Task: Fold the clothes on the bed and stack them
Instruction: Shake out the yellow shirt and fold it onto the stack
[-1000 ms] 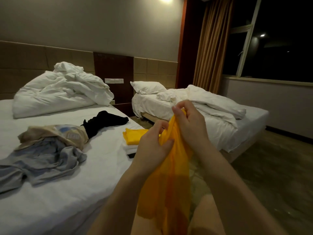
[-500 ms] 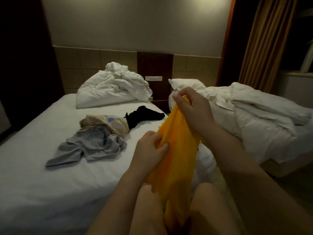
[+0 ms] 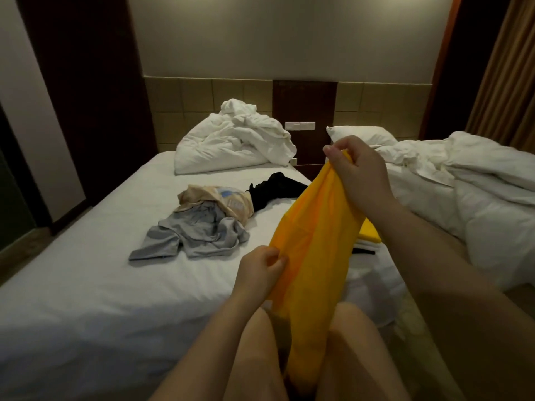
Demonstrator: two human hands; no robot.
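A yellow garment hangs in front of me, reaching down between my knees. My right hand pinches its top edge, held high. Lower and to the left, my left hand grips its side edge. On the white bed lie a crumpled grey shirt, a beige printed garment and a black garment. A small folded stack with a yellow piece on top sits at the bed's right edge, partly hidden behind the held garment.
A bunched white duvet fills the head of the bed. A second bed with rumpled white bedding and a pillow stands to the right across a narrow gap. Dark wood panels stand at left, a curtain at far right.
My view has swung left toward the bed. My hands have drawn apart along the yellow garment: the left has slid down and left, the right stays at the top.
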